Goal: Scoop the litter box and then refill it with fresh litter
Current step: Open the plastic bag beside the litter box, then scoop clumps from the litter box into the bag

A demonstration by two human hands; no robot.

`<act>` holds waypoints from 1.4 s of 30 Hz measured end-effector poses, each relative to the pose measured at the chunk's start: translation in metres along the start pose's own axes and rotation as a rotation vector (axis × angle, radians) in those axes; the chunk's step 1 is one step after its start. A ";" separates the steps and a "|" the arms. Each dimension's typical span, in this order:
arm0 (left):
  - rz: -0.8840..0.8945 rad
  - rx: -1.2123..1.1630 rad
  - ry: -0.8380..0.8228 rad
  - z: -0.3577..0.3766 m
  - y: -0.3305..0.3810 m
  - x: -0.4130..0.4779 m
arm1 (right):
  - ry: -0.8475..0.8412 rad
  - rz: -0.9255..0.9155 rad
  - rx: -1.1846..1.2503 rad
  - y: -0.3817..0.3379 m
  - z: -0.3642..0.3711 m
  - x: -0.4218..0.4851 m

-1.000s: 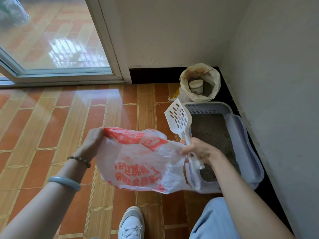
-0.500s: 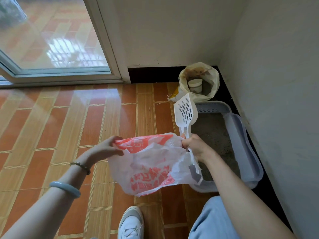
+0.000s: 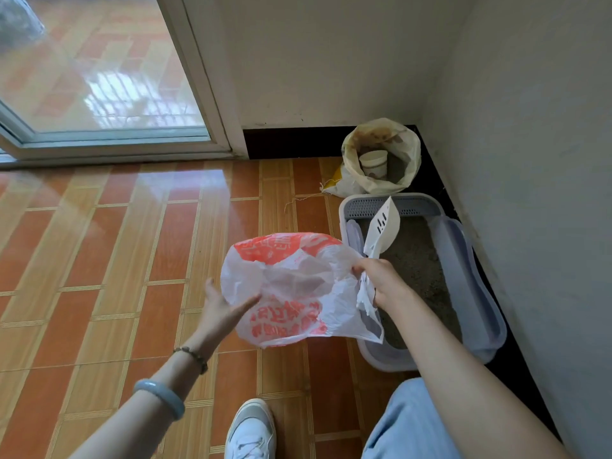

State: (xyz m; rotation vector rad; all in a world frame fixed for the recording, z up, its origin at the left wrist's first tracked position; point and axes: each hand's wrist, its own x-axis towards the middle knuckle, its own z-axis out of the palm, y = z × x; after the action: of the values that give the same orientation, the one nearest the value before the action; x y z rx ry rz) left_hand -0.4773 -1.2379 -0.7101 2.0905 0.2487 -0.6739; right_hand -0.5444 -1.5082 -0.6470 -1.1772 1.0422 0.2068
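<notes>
A pale lilac litter box [image 3: 470,293] with grey litter lies on the floor along the right wall. My right hand [image 3: 381,279] grips both the handle of a white slotted scoop [image 3: 384,226], which points up over the box, and the right edge of a white plastic bag with red print [image 3: 291,289]. The bag's mouth billows open in front of me. My left hand [image 3: 222,309] is just left of the bag with fingers spread, its fingertips at the bag's lower left side, holding nothing.
An open sack of litter [image 3: 381,157] with a white cup [image 3: 374,164] inside stands in the corner behind the box. White walls close off the right and back. A glass sliding door [image 3: 99,77] is at the upper left. My shoe [image 3: 251,432] is on the tiled floor.
My left hand has let go of the bag's left edge and opened. The bag has puffed open and shifted right. The scoop has turned edge-on over the litter box.
</notes>
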 end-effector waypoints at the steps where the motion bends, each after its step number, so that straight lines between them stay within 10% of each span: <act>1: -0.050 -0.016 -0.054 0.004 -0.006 0.001 | 0.005 0.010 0.000 -0.001 0.001 -0.001; 7: 0.174 -0.098 0.038 -0.003 0.019 0.009 | 0.050 -0.004 -0.185 0.001 0.004 0.000; 14: 0.750 0.492 0.161 -0.027 0.074 -0.003 | 0.031 -0.056 -0.383 0.004 -0.010 -0.002; 22: 0.585 0.755 -0.053 -0.026 0.067 0.021 | -0.016 -0.147 -0.442 0.000 -0.045 -0.007; 42: 0.972 0.980 -0.423 0.034 0.146 0.089 | 0.191 0.013 -0.931 0.014 -0.132 0.021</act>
State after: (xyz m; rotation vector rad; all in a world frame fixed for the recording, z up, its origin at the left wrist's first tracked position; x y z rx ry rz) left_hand -0.3552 -1.3559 -0.6715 2.4489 -1.5074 -0.6310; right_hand -0.6156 -1.6193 -0.6728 -2.0541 1.1498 0.6452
